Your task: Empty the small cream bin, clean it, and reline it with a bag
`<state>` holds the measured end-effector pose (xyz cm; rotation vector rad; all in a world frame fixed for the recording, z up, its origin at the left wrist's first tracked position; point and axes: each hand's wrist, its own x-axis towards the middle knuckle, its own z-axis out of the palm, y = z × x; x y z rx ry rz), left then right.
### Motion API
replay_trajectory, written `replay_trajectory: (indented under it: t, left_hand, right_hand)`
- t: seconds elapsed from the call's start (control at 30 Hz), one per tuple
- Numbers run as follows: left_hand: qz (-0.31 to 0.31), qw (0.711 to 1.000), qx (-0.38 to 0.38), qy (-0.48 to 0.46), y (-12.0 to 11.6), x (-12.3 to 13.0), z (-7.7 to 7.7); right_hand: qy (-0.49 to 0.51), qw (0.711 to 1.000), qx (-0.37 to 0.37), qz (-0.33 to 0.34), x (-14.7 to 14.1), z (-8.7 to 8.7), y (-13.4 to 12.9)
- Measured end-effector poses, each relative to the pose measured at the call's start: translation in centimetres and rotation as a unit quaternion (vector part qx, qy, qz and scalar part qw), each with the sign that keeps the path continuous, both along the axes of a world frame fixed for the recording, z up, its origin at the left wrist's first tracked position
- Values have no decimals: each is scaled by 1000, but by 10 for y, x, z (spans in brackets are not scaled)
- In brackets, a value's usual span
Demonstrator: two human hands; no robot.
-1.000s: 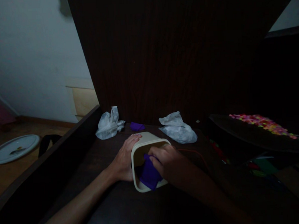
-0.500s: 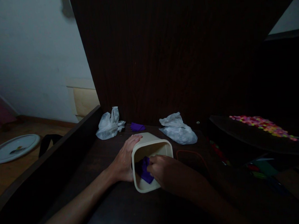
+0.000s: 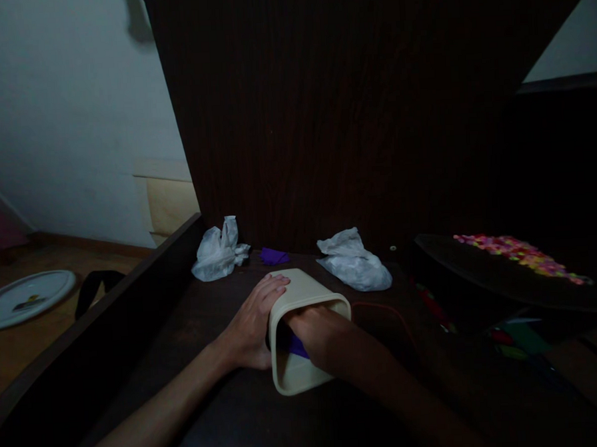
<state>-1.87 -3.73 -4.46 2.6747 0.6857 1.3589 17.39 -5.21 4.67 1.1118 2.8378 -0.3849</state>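
A cream plastic container [image 3: 302, 287] lies tipped on its side with its mouth facing me. My left hand [image 3: 256, 322] grips it from the left, fingers over the upper side. My right hand [image 3: 322, 336] reaches in through the mouth; its fingers are hidden inside. Beside that hand, within the container, part of a purple cloth [image 3: 297, 346] shows. Another piece of purple cloth [image 3: 274, 256] lies behind the container, near the upright dark panel.
Two crumpled whitish plastic bags, a left bag [image 3: 217, 254] and a right bag [image 3: 355, 260], sit at the back. Pink and yellow beads [image 3: 520, 255] lie on a dark raised surface at right. A dark ledge [image 3: 108, 313] borders the left; a white lid [image 3: 27, 299] rests on the floor.
My right hand has pushed deeper into the container, and less of the purple cloth inside shows. The left hand keeps its hold on the container.
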Motion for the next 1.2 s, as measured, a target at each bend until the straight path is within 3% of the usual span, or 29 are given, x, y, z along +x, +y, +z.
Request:
replay_trajectory:
  t: [0.4,0.6,0.97,1.2]
  left_hand:
    - [8,1000,9,-12,1,-1,0]
    - [2,1000,14,-7,1,0,0]
    - [-5,1000,21,-6,1,1,-3]
    - [-2,1000,20,-14,2,0,-2]
  right_hand:
    - [-74,997,13,-13,-11,-4,9]
    - [-54,998,-2,-21,-10,-13,9]
    - [56,997,45,-27,-15,-27,15]
    - [3,999,29,-29,-14,-18,12]
